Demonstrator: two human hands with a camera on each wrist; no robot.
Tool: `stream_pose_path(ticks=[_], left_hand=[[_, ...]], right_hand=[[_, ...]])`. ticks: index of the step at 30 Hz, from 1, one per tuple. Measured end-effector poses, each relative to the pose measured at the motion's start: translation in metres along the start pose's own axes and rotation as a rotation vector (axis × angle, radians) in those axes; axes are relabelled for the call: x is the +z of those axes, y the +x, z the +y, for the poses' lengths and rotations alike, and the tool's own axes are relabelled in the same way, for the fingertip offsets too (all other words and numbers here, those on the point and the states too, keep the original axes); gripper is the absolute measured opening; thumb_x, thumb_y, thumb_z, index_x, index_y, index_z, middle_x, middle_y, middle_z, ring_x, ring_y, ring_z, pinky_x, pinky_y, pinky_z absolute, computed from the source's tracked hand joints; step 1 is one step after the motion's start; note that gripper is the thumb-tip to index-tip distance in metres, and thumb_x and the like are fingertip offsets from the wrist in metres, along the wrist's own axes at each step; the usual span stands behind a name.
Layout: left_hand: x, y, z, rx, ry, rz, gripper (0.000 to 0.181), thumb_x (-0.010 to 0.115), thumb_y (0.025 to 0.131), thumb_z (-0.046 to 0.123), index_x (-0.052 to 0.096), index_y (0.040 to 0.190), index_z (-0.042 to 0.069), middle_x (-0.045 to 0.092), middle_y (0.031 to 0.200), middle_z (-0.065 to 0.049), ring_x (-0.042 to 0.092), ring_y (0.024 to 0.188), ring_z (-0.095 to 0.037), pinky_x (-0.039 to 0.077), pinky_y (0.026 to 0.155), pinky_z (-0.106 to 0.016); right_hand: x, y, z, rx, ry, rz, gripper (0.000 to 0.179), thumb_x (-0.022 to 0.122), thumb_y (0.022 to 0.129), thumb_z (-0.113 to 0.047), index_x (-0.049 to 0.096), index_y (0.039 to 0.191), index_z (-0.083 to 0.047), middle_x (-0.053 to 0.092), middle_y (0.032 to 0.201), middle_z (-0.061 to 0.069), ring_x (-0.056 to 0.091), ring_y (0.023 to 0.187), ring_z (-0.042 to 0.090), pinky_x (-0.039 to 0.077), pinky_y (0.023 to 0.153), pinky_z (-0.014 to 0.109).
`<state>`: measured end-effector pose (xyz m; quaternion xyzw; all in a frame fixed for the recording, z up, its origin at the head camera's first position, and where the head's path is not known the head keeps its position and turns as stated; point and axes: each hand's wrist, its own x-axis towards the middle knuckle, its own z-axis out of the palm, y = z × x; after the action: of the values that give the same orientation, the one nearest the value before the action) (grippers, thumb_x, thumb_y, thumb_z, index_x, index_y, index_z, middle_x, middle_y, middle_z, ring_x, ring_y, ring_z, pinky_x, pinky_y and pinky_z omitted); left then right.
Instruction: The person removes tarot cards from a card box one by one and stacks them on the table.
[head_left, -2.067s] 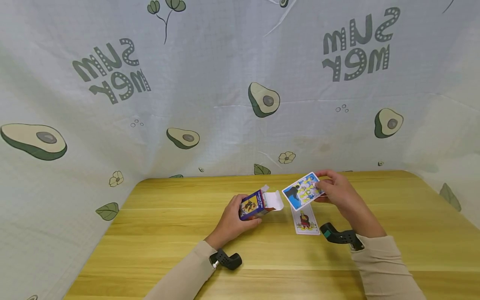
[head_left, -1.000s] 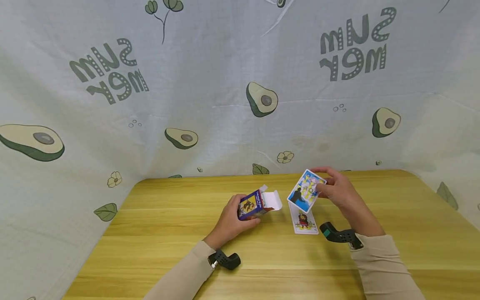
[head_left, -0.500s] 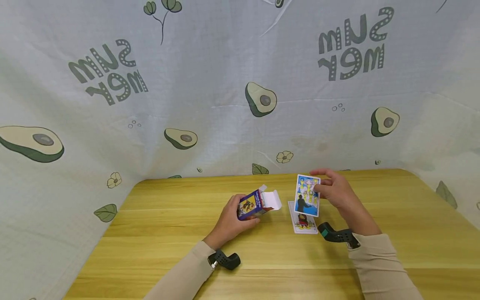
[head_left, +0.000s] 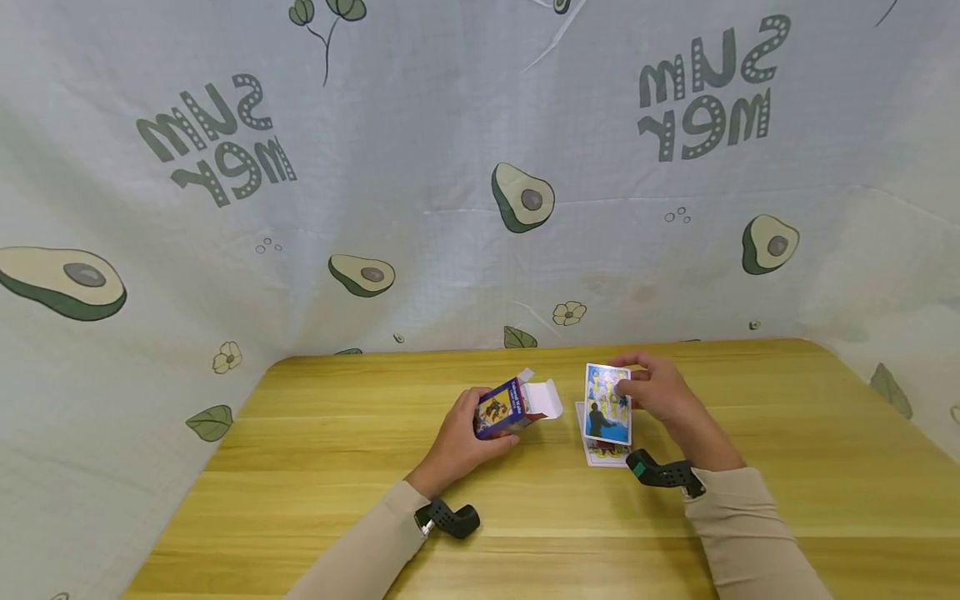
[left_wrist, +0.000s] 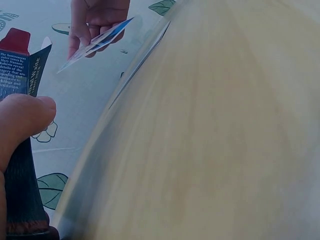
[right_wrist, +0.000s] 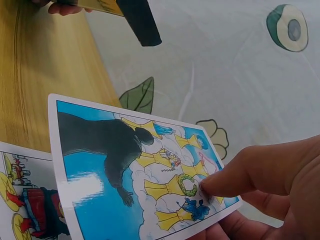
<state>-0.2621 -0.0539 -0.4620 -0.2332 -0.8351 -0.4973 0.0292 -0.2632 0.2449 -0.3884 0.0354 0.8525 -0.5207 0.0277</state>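
Note:
My left hand (head_left: pixel 467 437) grips a purple tarot card box (head_left: pixel 498 411), tilted, with its white lid flap standing open to the right. In the left wrist view the thumb presses the side of the box (left_wrist: pixel 19 165). My right hand (head_left: pixel 660 396) pinches a tarot card (head_left: pixel 608 421) between thumb and fingers. This card shows a dark figure before yellow cups on blue, its picture upright in the head view. Beneath it on the table lies another tarot card (head_left: pixel 606 457) with a red-clad figure, mostly covered in the head view; more of that lower card (right_wrist: pixel 37 207) shows in the right wrist view.
The wooden table (head_left: pixel 315 500) reaches back to a pale hanging cloth (head_left: pixel 420 167) printed with avocados and lettering. A black wrist camera (head_left: pixel 663 471) on the right arm sits close beside the lower card. Another wrist camera (head_left: pixel 453 518) is on the left arm.
My right hand has turned its card from slanted to upright and brought it lower and left, over more of the card on the table. The left hand and box stay nearly still.

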Motion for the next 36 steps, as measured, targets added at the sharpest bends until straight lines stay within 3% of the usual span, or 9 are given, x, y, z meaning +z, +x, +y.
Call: stream_pose_path(ticks=[16, 24, 36], left_hand=[[0.000, 0.001, 0.003, -0.004, -0.004, -0.005, 0.069, 0.079, 0.079, 0.038, 0.045, 0.134, 0.015, 0.049, 0.114, 0.002, 0.051, 0.097, -0.014, 0.048, 0.081, -0.026], [-0.001, 0.000, 0.001, -0.014, -0.004, -0.006, 0.070, 0.079, 0.079, 0.038, 0.045, 0.134, 0.015, 0.049, 0.115, 0.002, 0.051, 0.098, -0.014, 0.047, 0.082, -0.027], [0.000, 0.001, 0.000, -0.005, -0.009, -0.004, 0.071, 0.080, 0.078, 0.039, 0.045, 0.135, 0.015, 0.049, 0.115, 0.002, 0.051, 0.097, -0.015, 0.048, 0.080, -0.027]], right_hand=[[0.004, 0.008, 0.011, 0.052, 0.006, -0.057, 0.036, 0.064, 0.088, -0.008, 0.054, 0.123, -0.003, 0.061, 0.107, 0.020, 0.059, 0.087, 0.025, 0.052, 0.072, 0.030], [0.005, 0.007, 0.015, 0.053, -0.035, -0.093, 0.038, 0.062, 0.092, -0.009, 0.052, 0.127, 0.001, 0.061, 0.111, 0.023, 0.060, 0.087, 0.026, 0.053, 0.074, 0.031], [0.004, 0.010, 0.021, 0.089, -0.020, -0.119, 0.041, 0.064, 0.089, -0.006, 0.049, 0.126, 0.004, 0.063, 0.102, 0.019, 0.060, 0.078, 0.022, 0.051, 0.069, 0.030]])
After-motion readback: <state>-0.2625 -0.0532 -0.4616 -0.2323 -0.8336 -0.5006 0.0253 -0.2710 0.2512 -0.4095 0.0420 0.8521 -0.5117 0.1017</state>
